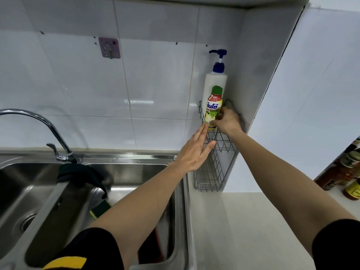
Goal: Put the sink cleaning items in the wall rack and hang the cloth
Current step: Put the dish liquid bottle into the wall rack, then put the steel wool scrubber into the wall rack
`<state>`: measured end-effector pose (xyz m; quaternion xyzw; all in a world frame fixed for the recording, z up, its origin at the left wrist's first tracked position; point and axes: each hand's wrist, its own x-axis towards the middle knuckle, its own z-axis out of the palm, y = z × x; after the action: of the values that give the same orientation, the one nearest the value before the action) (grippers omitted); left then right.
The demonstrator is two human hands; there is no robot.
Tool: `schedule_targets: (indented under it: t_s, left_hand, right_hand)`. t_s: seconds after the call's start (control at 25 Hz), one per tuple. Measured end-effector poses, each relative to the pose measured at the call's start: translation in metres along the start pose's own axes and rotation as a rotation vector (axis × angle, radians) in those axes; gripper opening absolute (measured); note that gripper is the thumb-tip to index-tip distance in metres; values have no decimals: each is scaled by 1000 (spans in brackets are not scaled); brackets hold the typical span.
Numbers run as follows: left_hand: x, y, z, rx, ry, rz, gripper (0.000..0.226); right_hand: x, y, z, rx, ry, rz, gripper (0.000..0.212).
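At right of centre, the dish-soap bottle [212,108] is being seated in the wire wall rack [218,152], clasped by the right hand [228,121]; the left hand [194,151], fingers flat and holding nothing, steadies the rack. Next, the sponge [100,208] and dark cloth [81,176] in the sink [181,211], lower left, probably need fetching.

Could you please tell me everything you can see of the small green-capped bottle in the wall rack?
The small bottle is yellow plastic by its look, with a green cap and a label showing lime art and red and blue print. It stands upright in the upper tier of the wire rack, directly in front of the taller white pump bottle. The right hand grips its lower part; the left hand lies flat, fingertips at its base.
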<state>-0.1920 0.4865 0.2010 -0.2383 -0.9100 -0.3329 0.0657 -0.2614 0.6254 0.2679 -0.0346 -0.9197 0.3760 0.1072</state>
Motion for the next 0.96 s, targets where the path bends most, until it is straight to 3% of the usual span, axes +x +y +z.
schedule_targets:
  t_s: [0.68,0.84,0.96]
  left_hand:
    - [-35,-22,-13,35,5,-24,64]
    - [-45,-42,-47,36,100,-20,61]
    - [-99,-91,-69,58,125,-104,60]
  right_hand:
    - [-44,-5,4,44,57,69,49]
    - [-57,-19,-11,118,309,-45,45]
    - [-96,-41,25,171,313,-216,41]
